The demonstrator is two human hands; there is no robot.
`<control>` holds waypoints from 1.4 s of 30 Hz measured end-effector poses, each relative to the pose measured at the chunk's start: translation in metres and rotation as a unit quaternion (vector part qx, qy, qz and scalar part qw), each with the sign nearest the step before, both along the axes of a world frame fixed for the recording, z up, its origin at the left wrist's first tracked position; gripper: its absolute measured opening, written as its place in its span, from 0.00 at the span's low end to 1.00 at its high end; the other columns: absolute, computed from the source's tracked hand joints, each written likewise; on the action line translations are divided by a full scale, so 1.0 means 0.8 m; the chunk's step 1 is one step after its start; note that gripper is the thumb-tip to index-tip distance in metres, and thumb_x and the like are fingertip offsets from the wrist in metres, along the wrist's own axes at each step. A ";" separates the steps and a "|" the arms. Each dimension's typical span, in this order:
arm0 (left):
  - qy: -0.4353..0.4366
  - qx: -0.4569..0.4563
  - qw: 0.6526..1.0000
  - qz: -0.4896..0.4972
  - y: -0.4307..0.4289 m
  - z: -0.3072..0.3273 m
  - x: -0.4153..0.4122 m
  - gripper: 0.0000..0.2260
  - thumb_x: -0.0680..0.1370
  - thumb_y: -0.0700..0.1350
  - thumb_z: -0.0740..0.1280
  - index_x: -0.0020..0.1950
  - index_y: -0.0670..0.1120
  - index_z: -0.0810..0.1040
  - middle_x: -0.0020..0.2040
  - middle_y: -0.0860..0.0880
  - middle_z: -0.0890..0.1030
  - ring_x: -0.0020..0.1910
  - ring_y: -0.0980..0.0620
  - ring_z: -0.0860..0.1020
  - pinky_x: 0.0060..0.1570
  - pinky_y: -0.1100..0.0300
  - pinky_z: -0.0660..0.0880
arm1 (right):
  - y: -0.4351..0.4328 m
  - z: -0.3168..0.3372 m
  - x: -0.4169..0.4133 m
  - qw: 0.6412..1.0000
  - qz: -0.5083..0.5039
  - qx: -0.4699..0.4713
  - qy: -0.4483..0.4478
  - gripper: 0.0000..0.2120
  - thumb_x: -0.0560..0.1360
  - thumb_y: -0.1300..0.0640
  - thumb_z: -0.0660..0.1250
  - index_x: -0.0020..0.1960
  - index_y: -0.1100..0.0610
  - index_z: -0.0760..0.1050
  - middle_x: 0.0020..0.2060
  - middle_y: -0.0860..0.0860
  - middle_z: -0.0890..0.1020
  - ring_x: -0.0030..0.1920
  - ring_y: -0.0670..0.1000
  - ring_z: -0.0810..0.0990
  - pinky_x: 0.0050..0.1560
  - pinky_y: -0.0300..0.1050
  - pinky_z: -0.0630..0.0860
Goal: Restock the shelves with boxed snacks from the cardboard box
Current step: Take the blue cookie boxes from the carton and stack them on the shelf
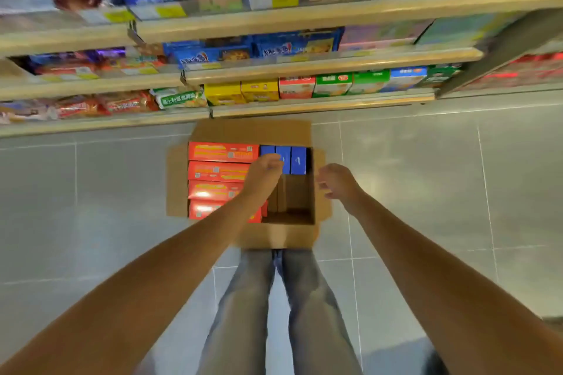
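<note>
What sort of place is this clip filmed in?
Likely a grocery or convenience store aisle: shelves packed with boxed snacks, yellow price tags on their edges, and an open cardboard box of stock on the tiled floor.

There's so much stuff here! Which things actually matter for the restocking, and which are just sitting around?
Part of the job: cardboard box; red boxes and blue boxes inside it; shelves; left hand over the blue boxes; right hand over the box's right edge.

Just there: bagged snacks and yellow boxes on the bottom shelf; tiled floor.
</note>
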State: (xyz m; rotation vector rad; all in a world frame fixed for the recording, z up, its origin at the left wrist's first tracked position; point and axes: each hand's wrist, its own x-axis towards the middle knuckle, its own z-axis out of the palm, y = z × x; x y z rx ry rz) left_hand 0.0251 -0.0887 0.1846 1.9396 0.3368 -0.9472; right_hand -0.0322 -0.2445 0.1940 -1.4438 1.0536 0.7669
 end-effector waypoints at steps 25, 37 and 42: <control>0.117 -0.048 0.992 -0.003 -0.046 -0.368 -0.023 0.25 0.79 0.41 0.57 0.76 0.43 0.57 0.73 0.46 0.65 0.67 0.54 0.68 0.63 0.59 0.67 | 0.033 -0.388 0.009 0.997 -0.074 -0.030 -0.014 0.13 0.75 0.63 0.58 0.57 0.56 0.72 0.47 0.48 0.79 0.52 0.50 0.78 0.57 0.49 0.73; 0.184 -0.072 0.976 0.087 -0.039 -0.382 0.008 0.20 0.82 0.50 0.49 0.68 0.43 0.70 0.60 0.48 0.76 0.59 0.51 0.74 0.64 0.54 0.65 | 0.046 -0.432 0.039 0.988 0.023 -0.146 0.043 0.26 0.75 0.51 0.68 0.67 0.59 0.63 0.60 0.54 0.75 0.58 0.52 0.75 0.36 0.32 0.67; 0.225 -0.092 0.968 0.063 -0.034 -0.372 0.017 0.22 0.83 0.49 0.45 0.73 0.41 0.63 0.71 0.44 0.69 0.67 0.48 0.70 0.66 0.55 0.63 | 0.042 -0.430 0.041 0.984 0.047 -0.166 0.043 0.22 0.74 0.51 0.69 0.63 0.59 0.68 0.50 0.51 0.75 0.45 0.48 0.74 0.33 0.32 0.67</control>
